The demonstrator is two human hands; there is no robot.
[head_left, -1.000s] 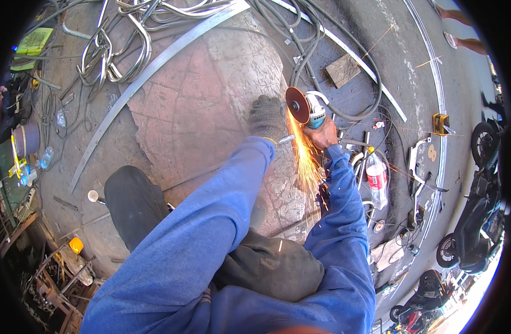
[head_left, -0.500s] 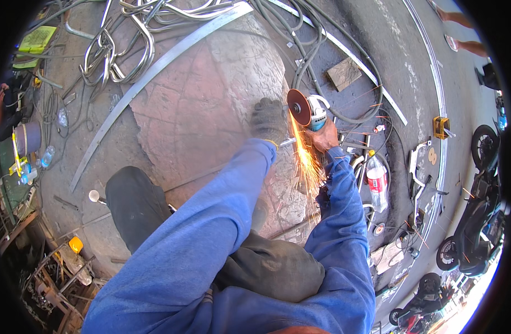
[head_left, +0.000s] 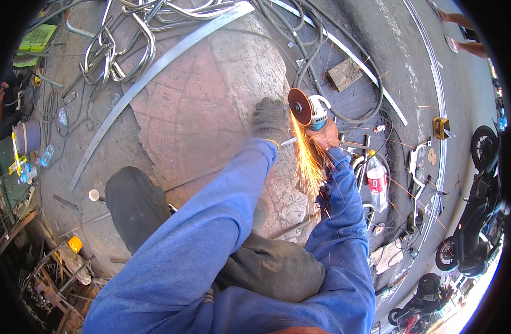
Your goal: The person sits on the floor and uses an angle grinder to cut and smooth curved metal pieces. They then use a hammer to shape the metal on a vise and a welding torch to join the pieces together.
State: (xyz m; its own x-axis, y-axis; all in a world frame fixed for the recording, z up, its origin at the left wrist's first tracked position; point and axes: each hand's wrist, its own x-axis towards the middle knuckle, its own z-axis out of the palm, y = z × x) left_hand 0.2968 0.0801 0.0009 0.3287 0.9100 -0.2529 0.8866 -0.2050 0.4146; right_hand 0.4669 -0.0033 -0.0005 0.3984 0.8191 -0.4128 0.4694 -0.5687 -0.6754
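My right hand (head_left: pixel 324 135), bare, is wrapped round the body of a blue and silver angle grinder (head_left: pixel 319 116). Its reddish-brown disc (head_left: pixel 300 107) faces my left hand, and orange sparks (head_left: pixel 308 167) stream down toward my right sleeve. In a dark knit glove, my left hand (head_left: pixel 268 118) is closed just left of the disc, low over the worn reddish slab. What it grips is hidden by the glove. A short silvery metal piece (head_left: pixel 289 142) shows beside the glove's cuff.
Bent shiny tubes (head_left: pixel 121 53) and a long flat metal strip (head_left: pixel 160 65) lie at the upper left. Cables (head_left: pixel 314 61) loop near a wooden block (head_left: pixel 344 73). A red-labelled bottle (head_left: pixel 377 183) is right of my forearm. Motorcycles (head_left: pixel 475 222) and a bystander's legs (head_left: pixel 464 47) are far right.
Sparks keep flying and now spread in a slightly different fan, with more streaks at the right. Both hands and the grinder stay almost in place. The bystander's legs have shifted slightly.
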